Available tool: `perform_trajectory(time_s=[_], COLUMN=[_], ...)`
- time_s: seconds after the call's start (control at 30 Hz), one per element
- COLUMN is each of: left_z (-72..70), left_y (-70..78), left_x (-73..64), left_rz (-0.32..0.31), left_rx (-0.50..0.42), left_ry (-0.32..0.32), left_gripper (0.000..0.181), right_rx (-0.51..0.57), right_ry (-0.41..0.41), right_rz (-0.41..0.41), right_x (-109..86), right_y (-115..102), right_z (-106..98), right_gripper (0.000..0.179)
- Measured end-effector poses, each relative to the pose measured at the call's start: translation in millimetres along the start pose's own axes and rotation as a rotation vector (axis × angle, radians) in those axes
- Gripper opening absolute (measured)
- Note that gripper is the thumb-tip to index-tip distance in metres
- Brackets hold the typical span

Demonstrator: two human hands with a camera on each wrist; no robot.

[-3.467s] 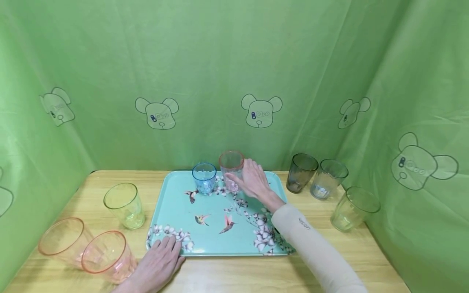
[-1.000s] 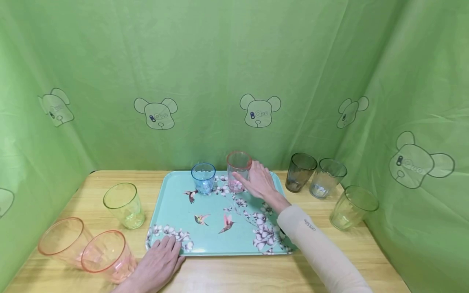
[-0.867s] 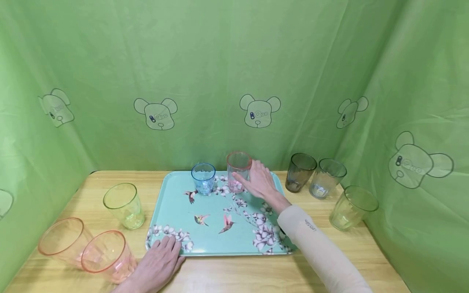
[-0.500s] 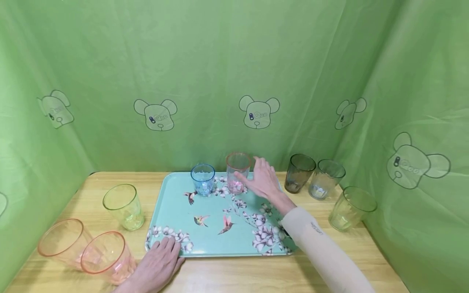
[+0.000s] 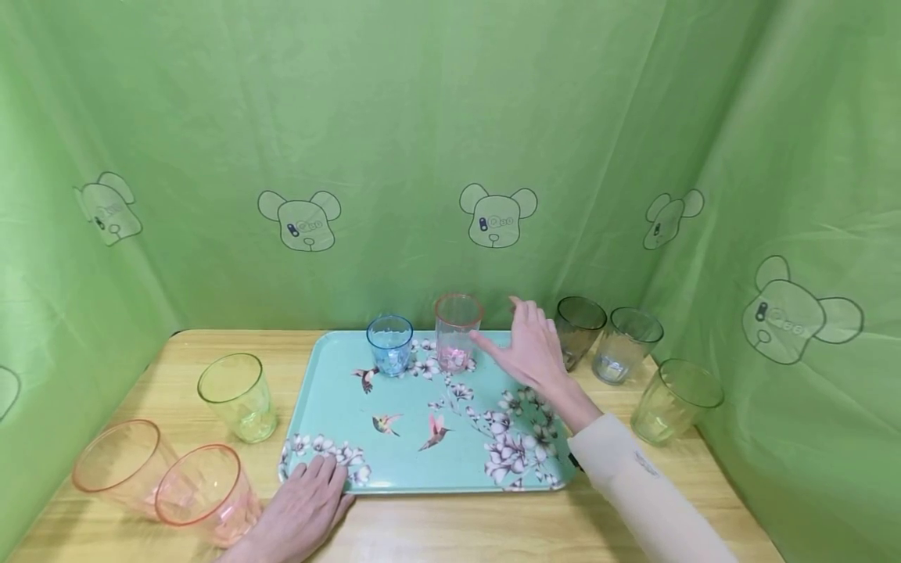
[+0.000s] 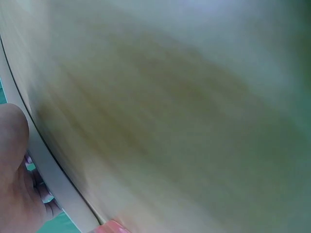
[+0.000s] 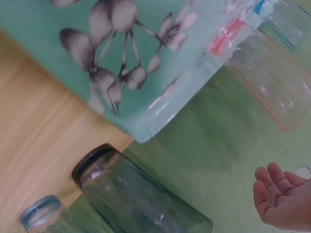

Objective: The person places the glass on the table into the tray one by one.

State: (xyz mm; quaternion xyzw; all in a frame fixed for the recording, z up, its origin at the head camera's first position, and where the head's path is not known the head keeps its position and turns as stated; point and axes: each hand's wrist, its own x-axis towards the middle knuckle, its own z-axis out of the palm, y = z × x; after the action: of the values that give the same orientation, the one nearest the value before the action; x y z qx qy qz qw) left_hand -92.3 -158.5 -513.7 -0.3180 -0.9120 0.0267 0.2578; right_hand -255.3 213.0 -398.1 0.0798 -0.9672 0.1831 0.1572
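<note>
On the far side of a turquoise floral tray stands a pink-rimmed tumbler, upright, to the right of a blue tumbler. My right hand is raised just right of the pink-rimmed one, fingers spread and holding nothing. In the head view it partly covers a dark grey tumbler behind it. The right wrist view shows the hand apart from the pink-rimmed tumbler. My left hand rests on the tray's near left corner, fingers over the rim.
Left of the tray stand a yellow-green tumbler and two orange-pink ones, one close to my left forearm. A clear grey tumbler and a pale green one stand on the right. Green curtain hangs behind the wooden table.
The pink-rimmed tumbler shifted slightly right on the tray with my right hand at it. That hand then let go, spread its fingers and moved right. The left hand stayed put.
</note>
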Motion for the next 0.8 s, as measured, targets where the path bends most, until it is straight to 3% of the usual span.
perform_trajectory(time_s=[0.57, 0.8], left_z=[0.0, 1.0], left_y=[-0.2, -0.1], left_x=[0.0, 0.0], left_rz=[0.003, -0.005], left_rx=[0.007, 0.007], left_ry=[-0.018, -0.034], left_gripper=[0.031, 0.031], right_rx=[0.06, 0.03], right_ry=[0.181, 0.198], right_rz=[-0.007, 0.021], right_x=[-55.2, -81.5], right_y=[22.5, 34.7], right_z=[-40.5, -49.1], right_gripper=[0.1, 0.1])
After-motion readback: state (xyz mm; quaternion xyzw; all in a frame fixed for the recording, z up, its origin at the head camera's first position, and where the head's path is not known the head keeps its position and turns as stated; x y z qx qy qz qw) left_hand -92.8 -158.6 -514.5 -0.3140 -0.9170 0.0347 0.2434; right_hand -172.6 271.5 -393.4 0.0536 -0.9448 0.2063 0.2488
